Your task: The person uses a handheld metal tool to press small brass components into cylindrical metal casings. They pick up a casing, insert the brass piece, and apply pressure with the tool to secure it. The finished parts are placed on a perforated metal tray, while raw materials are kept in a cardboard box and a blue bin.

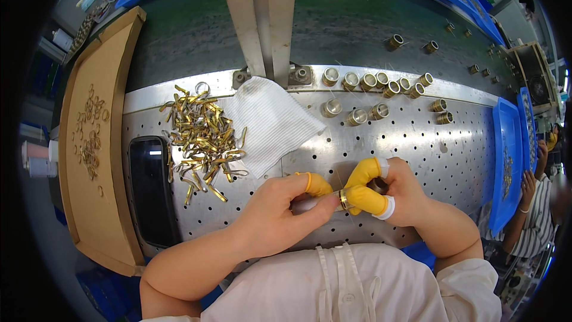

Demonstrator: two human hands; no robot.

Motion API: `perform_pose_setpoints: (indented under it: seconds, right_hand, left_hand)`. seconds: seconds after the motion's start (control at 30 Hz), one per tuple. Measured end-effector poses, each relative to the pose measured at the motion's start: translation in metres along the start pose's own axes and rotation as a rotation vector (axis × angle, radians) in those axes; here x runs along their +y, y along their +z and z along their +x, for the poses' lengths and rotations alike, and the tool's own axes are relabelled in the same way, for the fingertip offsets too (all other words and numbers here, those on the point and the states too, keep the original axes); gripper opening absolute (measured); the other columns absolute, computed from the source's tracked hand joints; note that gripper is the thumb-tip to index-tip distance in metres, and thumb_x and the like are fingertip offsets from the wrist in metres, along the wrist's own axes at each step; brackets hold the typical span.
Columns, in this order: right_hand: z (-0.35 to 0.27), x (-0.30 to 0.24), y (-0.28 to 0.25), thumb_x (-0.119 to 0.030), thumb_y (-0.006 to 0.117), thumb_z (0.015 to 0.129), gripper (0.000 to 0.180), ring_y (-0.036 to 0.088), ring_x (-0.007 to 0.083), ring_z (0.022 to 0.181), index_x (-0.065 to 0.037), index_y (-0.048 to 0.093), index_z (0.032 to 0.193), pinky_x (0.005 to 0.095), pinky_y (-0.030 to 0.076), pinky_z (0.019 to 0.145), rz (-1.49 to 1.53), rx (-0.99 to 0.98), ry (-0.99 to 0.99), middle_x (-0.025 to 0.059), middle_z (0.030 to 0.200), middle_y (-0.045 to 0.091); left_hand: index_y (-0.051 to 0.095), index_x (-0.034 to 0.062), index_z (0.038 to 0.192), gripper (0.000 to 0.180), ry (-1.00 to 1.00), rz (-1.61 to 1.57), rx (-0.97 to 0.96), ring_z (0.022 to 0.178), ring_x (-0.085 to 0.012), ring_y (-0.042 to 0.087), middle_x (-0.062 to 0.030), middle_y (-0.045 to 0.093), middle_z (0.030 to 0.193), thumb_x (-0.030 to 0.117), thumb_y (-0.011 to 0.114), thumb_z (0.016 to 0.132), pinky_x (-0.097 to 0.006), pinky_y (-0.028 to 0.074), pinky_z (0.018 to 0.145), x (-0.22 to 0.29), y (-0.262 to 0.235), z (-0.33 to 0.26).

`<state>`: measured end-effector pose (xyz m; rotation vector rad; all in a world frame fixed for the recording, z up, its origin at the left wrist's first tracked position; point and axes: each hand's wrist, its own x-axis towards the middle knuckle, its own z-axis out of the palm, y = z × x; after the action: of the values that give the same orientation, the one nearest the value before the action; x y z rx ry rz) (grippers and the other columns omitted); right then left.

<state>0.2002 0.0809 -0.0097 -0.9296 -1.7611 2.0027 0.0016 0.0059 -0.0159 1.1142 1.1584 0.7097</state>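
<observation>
In front of my body, both hands meet on a small shiny cylinder with a gold band (344, 199). My left hand (280, 214) pinches it from the left, a yellow finger cot on one finger. From the right, my right hand (393, 194) grips it with yellow-covered thumb and finger. Fingers hide much of the cylinder. Beyond my left hand lies a heap of bent gold metal strips (205, 137), with a white ribbed cloth (271, 122) beside it. Several similar open-topped metal cylinders (357, 117) stand upright farther off, right of the cloth.
A dark phone (152, 191) lies left of the strips. Past it is a cardboard tray (128, 226) holding small rings. A metal post (259, 18) rises before a green belt (185, 36). A blue bin (499, 143) and another person's striped sleeve (533, 220) are at right.
</observation>
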Motion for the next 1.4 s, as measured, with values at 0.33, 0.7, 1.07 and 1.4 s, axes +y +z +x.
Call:
perform_pose_setpoints:
  seconds: [0.33, 0.7, 1.07, 1.4]
  right_hand:
    - [-0.0002, 0.0002, 0.0012, -0.018, 0.068, 0.079, 0.018, 0.042, 0.0024, 0.056, -0.003, 0.059, 0.076, 0.019, 0.034, 0.049, -0.013, 0.004, 0.0, -0.0035, 0.065, 0.054]
    - [-0.0008, 0.0019, 0.0014, -0.019, 0.069, 0.078, 0.019, 0.04, 0.0021, 0.055, -0.004, 0.059, 0.075, 0.019, 0.032, 0.048, -0.037, 0.015, -0.021, -0.0041, 0.063, 0.052]
    - [-0.001, 0.0013, 0.0016, -0.02, 0.069, 0.078, 0.02, 0.039, 0.0023, 0.052, -0.004, 0.059, 0.074, 0.0192, 0.031, 0.047, -0.088, -0.003, -0.032, -0.0041, 0.061, 0.051]
    - [-0.0004, 0.0018, 0.0011, -0.019, 0.069, 0.078, 0.018, 0.04, 0.0024, 0.054, -0.004, 0.059, 0.076, 0.019, 0.032, 0.048, -0.067, 0.01, -0.008, -0.0043, 0.063, 0.052]
  left_hand:
    - [0.06, -0.0016, 0.085, 0.022, 0.095, -0.061, 0.089, 0.053, -0.0078, 0.042, -0.0043, 0.052, 0.062, 0.019, 0.065, 0.078, -0.025, 0.035, 0.049, -0.0039, 0.0044, 0.0015]
    - [0.058, -0.0006, 0.093, 0.016, 0.057, -0.03, -0.02, 0.063, -0.0044, 0.046, 0.0006, 0.054, 0.071, 0.012, 0.061, 0.083, -0.02, 0.038, 0.056, 0.0001, -0.0013, 0.0011]
    - [0.06, -0.0007, 0.086, 0.024, 0.074, -0.026, 0.027, 0.058, -0.0088, 0.048, -0.0059, 0.057, 0.066, 0.02, 0.067, 0.076, -0.025, 0.04, 0.054, -0.0016, 0.0001, 0.0026]
    - [0.06, 0.0003, 0.086, 0.027, 0.106, 0.028, 0.062, 0.057, -0.0116, 0.054, -0.0079, 0.059, 0.066, 0.023, 0.068, 0.074, -0.026, 0.042, 0.054, -0.0024, 0.0022, 0.0026]
